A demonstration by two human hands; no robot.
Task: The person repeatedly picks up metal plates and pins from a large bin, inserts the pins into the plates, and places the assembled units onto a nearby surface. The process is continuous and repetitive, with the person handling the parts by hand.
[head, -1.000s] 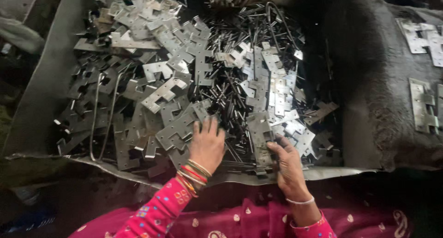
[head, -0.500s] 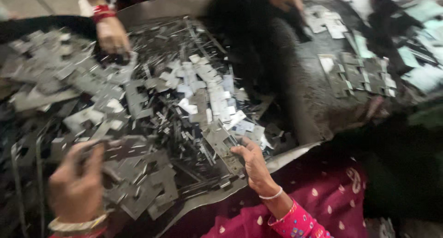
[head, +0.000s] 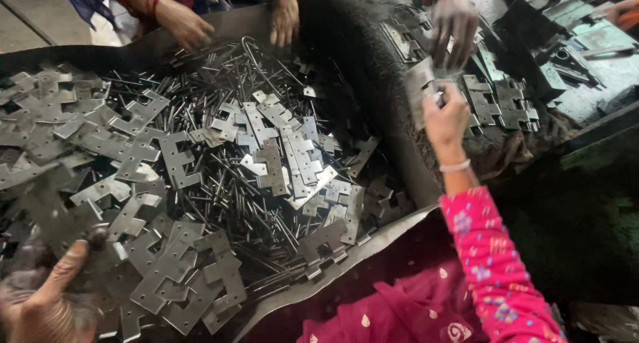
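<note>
Held plate: a flat grey metal hinge plate (head: pixel 421 90) is being pinched upright in the right hand (head: pixel 444 120), above the dark cloth-covered rim at the right edge of the tray.
Right grip: the fingers are closing together on the plate's lower edge; a white bangle is sitting on the wrist and a pink patterned sleeve is running down toward the near right corner.
Left hand: the left hand (head: pixel 46 296) is resting at the near left corner of the tray, blurred, its thumb pointing up at a small dark piece among the plates; whether the grip is clamping anything I cannot tell.
Near left pile: notched hinge plates (head: pixel 173 270) are lying overlapped just beside the left hand, spreading along the left edge.
Middle: thin metal pins (head: pixel 233 196) are lying in a loose tangle across the middle of the tray, with narrower plate strips (head: pixel 293 150) on top of them.
Tray: a wide metal tray (head: pixel 393 233) is carrying the whole heap, its near rim bending upward.
Right edge: a dark cloth (head: pixel 373 70) is draping over the rim, and joined hinges (head: pixel 496 100) are lying on it beyond the right hand.
Far edge: other people's hands are working there, one (head: pixel 183 25) at the far left, one (head: pixel 285 20) at the far middle, and one (head: pixel 456 20) just beyond the held plate.
</note>
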